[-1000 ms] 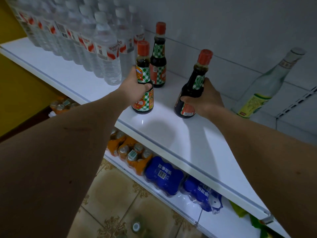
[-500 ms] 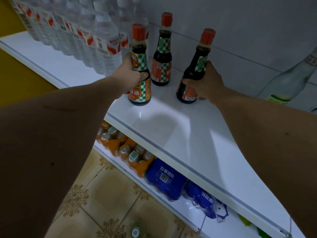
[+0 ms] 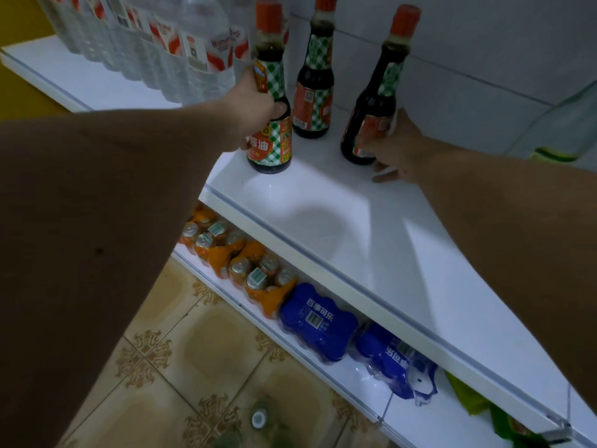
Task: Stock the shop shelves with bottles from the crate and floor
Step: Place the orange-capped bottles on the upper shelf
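The left hand (image 3: 255, 106) is gripping a dark sauce bottle (image 3: 270, 124) standing on the white shelf (image 3: 339, 221); the right hand (image 3: 395, 150) is clasping a second sauce bottle (image 3: 371, 101) farther right, a third bottle (image 3: 314, 88) standing between them, behind.

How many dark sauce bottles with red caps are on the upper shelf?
3: left bottle gripped by left hand, middle bottle behind, right bottle at right hand.

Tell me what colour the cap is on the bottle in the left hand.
Orange-red, seen in the head view: the cap tops the dark sauce bottle the left hand grips.
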Demonstrator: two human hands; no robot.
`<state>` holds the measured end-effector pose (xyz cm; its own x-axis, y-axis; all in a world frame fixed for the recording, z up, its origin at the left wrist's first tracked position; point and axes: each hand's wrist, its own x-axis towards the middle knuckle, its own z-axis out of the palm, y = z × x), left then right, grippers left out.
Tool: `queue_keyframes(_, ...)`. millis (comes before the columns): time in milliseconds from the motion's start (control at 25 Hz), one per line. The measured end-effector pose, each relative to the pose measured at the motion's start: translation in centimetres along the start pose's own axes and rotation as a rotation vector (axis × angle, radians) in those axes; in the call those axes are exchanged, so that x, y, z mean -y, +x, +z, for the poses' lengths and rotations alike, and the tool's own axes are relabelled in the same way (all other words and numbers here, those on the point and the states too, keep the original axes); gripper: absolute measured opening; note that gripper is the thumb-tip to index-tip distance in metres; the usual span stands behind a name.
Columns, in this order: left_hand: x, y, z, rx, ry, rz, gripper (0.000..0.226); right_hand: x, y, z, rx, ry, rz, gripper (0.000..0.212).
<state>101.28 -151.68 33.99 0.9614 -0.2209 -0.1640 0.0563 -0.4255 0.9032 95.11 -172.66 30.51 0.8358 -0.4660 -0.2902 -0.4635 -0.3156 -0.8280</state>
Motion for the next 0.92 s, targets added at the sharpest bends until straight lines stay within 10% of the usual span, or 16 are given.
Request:
queue_keyframes(160, 0.3, -1.4, 0.2, -0.029, -0.033, -0.079, 0.076, -3.8, -2.7, 1.9, -0.103, 0.138, 0.093, 0.099)
queue_keyframes(280, 3.6, -4.4, -0.4, -0.100, 0.076, -0.088, 0.088, -5.1, -5.9, 3.6, -0.195, 0.289, 0.003, 0.053)
queue_keyframes(560, 16.1, -13.5, -2.8, -0.419, 0.319, 0.350, 0.037, -6.5, -17.2, 11.0, -0.093, 0.124, -0.368, 0.025)
queue_keyframes(920, 33.7, -29.9, -3.3, -0.227, 0.327, -0.178, 0.027, -19.4, -28.6, 23.2, 0.268, -0.050, -0.097, 0.016)
